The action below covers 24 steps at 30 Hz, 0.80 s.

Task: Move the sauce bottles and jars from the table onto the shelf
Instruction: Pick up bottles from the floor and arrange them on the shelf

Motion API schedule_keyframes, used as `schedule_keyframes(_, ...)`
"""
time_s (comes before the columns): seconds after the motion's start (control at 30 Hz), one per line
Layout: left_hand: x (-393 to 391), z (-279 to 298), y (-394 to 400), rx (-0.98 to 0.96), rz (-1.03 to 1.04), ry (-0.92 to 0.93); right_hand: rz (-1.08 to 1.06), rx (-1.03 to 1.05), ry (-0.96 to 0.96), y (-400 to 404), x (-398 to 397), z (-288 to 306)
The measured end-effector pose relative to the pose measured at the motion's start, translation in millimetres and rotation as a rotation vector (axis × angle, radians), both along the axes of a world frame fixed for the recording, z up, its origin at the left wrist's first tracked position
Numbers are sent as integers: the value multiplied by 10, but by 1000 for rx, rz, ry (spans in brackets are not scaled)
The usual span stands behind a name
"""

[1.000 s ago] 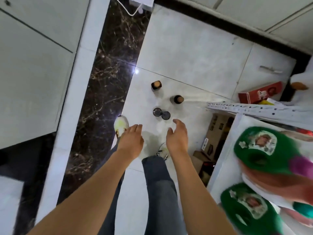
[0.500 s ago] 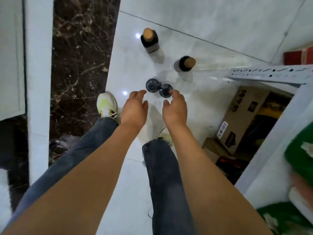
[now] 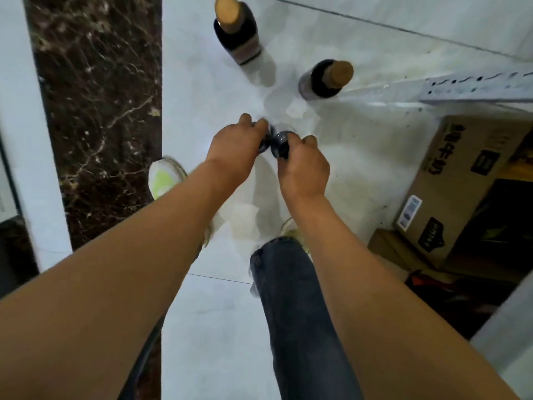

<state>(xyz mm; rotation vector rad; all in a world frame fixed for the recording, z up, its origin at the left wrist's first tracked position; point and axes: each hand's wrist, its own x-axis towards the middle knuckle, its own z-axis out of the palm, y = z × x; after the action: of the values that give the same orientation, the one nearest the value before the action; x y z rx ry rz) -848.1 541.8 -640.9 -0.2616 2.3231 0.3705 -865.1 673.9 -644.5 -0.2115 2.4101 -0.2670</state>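
Two small dark-capped bottles stand side by side on the white floor tile. My left hand [image 3: 235,150] grips the left bottle [image 3: 265,141], which it mostly hides. My right hand [image 3: 304,166] curls round the right bottle [image 3: 280,144], whose dark round cap shows. Farther off stand two taller dark sauce bottles with tan caps: one at the top [image 3: 235,30], one to its right [image 3: 326,79]. A grey perforated shelf rail [image 3: 476,86] runs along the right.
A brown cardboard box [image 3: 458,180] lies under the shelf at the right, with more boxes behind it. A dark marble strip [image 3: 95,96] borders the tile on the left. My shoe [image 3: 164,176] and jeans leg [image 3: 294,298] are below the hands.
Both hands have dropped from open above the floor onto the two small bottles and closed round them. The camera has come closer to the floor.
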Motion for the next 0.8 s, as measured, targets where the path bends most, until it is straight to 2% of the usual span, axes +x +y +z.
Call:
schedule_keyframes(0.17, -135, 151, -77, 103, -143, 14, -1, -42, -32, 4, -108, 107)
schedule_keyframes(0.27, -116, 356, -86, 178, -101, 29, -91, -83, -53, 9, -114, 271)
schedule_keyframes(0.4, 10, 771, -144, 229, -32, 5, -90, -175, -94, 54, -29, 726)
schedule_keyframes(0.57, 179, 1655, -292, 270, 129, 109, -108, -253, -115, 207, -66, 1617)
schedule_keyframes(0.8, -28, 3561, -411, 274, 293, 406, -130, -368, -22, 112, -403, 3465)
